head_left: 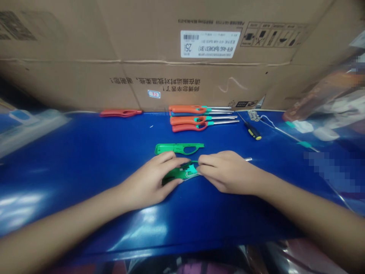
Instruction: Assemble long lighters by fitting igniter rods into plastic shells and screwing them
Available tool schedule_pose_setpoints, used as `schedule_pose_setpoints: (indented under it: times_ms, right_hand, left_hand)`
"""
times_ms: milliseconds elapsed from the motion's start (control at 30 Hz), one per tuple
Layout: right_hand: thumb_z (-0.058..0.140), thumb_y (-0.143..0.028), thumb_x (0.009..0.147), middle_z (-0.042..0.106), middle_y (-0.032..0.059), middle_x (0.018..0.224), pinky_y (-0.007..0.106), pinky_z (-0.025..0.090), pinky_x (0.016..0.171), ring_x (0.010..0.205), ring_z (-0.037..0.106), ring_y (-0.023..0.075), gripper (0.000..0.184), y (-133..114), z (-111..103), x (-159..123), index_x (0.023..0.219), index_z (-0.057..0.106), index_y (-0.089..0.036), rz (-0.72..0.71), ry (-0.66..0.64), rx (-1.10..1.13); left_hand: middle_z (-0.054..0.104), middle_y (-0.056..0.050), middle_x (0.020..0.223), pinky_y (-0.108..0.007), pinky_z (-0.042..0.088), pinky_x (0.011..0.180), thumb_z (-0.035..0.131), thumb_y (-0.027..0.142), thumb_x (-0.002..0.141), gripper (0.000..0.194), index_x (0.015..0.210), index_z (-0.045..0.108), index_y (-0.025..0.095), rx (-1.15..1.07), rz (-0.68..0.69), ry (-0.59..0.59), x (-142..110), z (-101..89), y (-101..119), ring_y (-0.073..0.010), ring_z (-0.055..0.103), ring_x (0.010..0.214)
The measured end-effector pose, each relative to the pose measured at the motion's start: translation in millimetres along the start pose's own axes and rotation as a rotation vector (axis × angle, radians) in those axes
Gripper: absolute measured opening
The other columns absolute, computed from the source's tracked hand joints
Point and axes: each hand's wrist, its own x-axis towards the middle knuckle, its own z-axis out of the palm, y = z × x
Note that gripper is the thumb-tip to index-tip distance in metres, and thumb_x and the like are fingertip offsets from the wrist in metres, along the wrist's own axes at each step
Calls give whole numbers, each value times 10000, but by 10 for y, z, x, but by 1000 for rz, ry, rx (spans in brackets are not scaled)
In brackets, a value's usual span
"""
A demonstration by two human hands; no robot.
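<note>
Both hands are on an opened green lighter body (176, 174) with a teal trigger piece and pale wires showing inside. My left hand (155, 177) grips its left end between thumb and fingers. At the other end, my right hand (225, 171) is closed with the fingertips pinched on the lighter's front part. A metal tube tip (249, 159) pokes out beyond the right hand; the rest of the tube is hidden. Just behind the hands lies a separate green half shell (176, 148), flat on the blue table.
Several assembled lighters (188, 121) with metal tubes lie farther back. A red lighter casing (121, 113) is left of them, and a black and yellow screwdriver (253, 131) to their right. The cardboard box (159, 45) walls the back of the blue table (85, 152). Clear plastic bags sit at right.
</note>
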Motion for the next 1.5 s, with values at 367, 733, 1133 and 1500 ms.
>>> schedule_pose_setpoints:
  times_ms: [367,733,1133,1500]
  right_hand:
    - [431,-188,1022,623,39,840,312,277,583,678,503,138,267,-2,-5,-16,909,669,-149,-28,17,-7]
    - [525,-283,1018,614,36,959,261,433,679,777,598,134,213,-8,62,-1,970,708,-186,202,13,374]
    - [640,-300,954,635,60,1134,304,502,787,985,627,198,231,-31,62,36,1144,542,-211,278,60,469]
    - [645,-220,923,573,57,1246,265,476,692,853,603,146,315,-9,0,27,1219,538,-245,314,26,487]
  left_hand:
    - [582,-78,1121,-369,530,938,563,180,954,399,1352,564,216,-74,8,12,29,25,13,-199,602,1004]
    - [675,-58,1132,-332,527,896,619,218,920,308,1227,620,204,-91,-20,80,55,69,17,-203,642,1032]
    - [718,-27,1106,-275,533,862,622,196,932,230,1160,657,208,-136,-43,126,83,102,-6,-169,676,987]
    - [734,-23,1139,-265,542,868,658,225,926,255,1178,693,229,-140,-41,151,94,108,-96,-174,692,1002]
